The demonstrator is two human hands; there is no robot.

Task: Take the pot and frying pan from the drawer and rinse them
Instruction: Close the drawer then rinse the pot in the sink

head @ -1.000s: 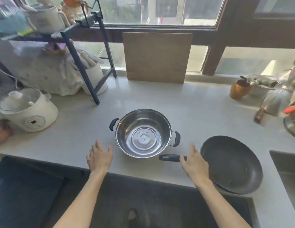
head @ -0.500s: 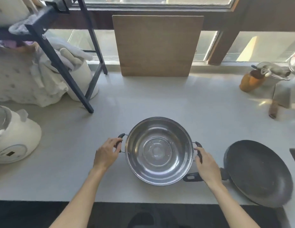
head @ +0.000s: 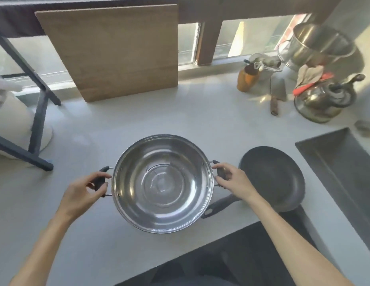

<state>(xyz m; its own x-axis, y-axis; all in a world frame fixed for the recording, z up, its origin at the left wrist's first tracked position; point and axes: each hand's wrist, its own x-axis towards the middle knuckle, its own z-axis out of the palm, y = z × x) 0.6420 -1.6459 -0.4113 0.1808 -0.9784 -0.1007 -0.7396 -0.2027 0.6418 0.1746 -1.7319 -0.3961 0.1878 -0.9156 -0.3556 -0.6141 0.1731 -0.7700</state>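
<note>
A shiny steel pot with two black side handles is in the middle of the pale counter, empty inside. My left hand grips its left handle and my right hand grips its right handle. Whether the pot is lifted or resting I cannot tell. To its right lies a dark frying pan, with its black handle pointing toward me and passing under my right wrist. Part of the pan hangs over the counter's front edge.
A grey sink opens at the right. Behind it stand a metal kettle, a steel container, an orange jar and a knife. A wooden board leans on the window. A dark rack leg stands at the left.
Both hands came in from the counter to the pot's side handles and curled around them. The view has swung to the right, bringing the sink and kettle into sight.
</note>
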